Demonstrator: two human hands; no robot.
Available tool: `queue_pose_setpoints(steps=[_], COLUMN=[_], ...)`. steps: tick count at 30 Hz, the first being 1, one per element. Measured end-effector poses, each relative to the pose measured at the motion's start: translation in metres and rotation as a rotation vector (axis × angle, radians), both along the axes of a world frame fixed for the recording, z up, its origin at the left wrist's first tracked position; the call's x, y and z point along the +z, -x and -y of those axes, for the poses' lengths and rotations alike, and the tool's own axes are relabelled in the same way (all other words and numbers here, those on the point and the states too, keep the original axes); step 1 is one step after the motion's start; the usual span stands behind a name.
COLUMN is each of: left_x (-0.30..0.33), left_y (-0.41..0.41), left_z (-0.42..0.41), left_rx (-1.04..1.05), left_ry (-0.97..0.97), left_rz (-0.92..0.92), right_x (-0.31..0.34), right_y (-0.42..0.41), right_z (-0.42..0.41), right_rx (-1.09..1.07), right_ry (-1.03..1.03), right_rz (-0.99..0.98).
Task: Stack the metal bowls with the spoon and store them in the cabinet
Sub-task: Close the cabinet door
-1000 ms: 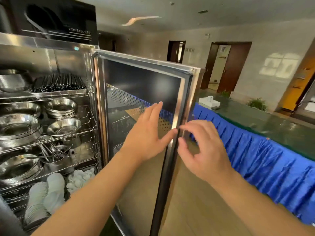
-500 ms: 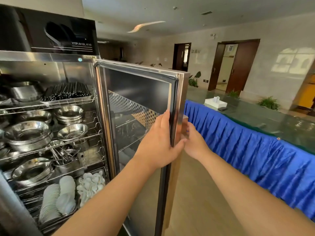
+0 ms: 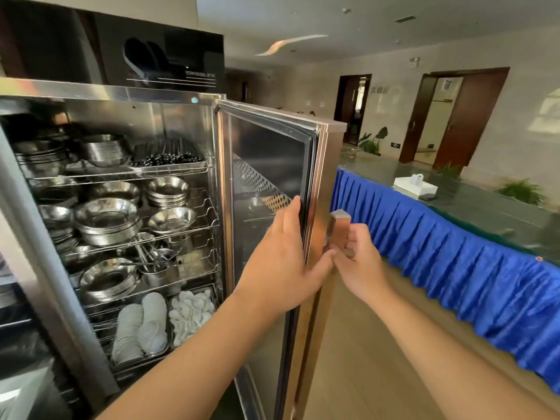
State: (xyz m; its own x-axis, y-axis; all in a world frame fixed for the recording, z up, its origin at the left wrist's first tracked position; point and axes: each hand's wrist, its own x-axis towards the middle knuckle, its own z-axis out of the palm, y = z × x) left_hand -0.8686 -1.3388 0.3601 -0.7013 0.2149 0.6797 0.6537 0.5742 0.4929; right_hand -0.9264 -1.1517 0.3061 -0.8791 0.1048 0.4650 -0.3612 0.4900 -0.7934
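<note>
Tall stainless-steel cabinet [image 3: 188,100] standing open, glass-paned steel door [image 3: 269,165] swung out toward the camera. Left hand [image 3: 281,265] flat against the door's inner edge, fingers stretched upward along the black rubber gasket [image 3: 309,177], thumb hooked round the outer steel rim: grip spread, lightly clasping the door's edge. Right hand [image 3: 360,262] on the far side of the door, fingers curled round the square steel handle [image 3: 339,228], grip pressed together on it, thumb tip touching the left thumb.

Inside, on wire shelves [image 3: 181,230], stacked round metal bowls [image 3: 106,221] filling the middle levels, with a smaller stack of metal bowls [image 3: 168,190] behind on the right. Below, loose metal spoons [image 3: 148,257] standing in a steel cup. Black chopsticks [image 3: 168,153] in a tray on the top shelf. White plates [image 3: 139,328] and white ceramic spoons [image 3: 191,313] in trays on the lowest shelf.

To the right, long tabletop with blue pleated skirt [image 3: 454,268], a white tissue box [image 3: 415,184] on it.
</note>
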Motion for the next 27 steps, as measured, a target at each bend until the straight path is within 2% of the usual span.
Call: queue_pose_setpoints(steps=[6,18,23,27], left_x=[-0.001,0.003,0.002,0.000], left_y=[-0.028,-0.047,-0.031,-0.015], left_z=[0.056,0.203,0.266,0.319], left_rx=[0.167,0.569,0.648,0.684], left_ry=[-0.060,-0.084,-0.068,-0.043], left_rz=[-0.019,0.090,0.083,0.071], right_x=[-0.004,-0.015,-0.010,-0.005], right_y=[-0.018,-0.020,-0.013,-0.002], right_z=[0.050,0.201,0.266,0.321], right_rx=[0.216,0.566,0.648,0.692], right_ry=[0.085,0.020,-0.019,0.023], right_rz=[-0.051,-0.031,-0.030,0.047])
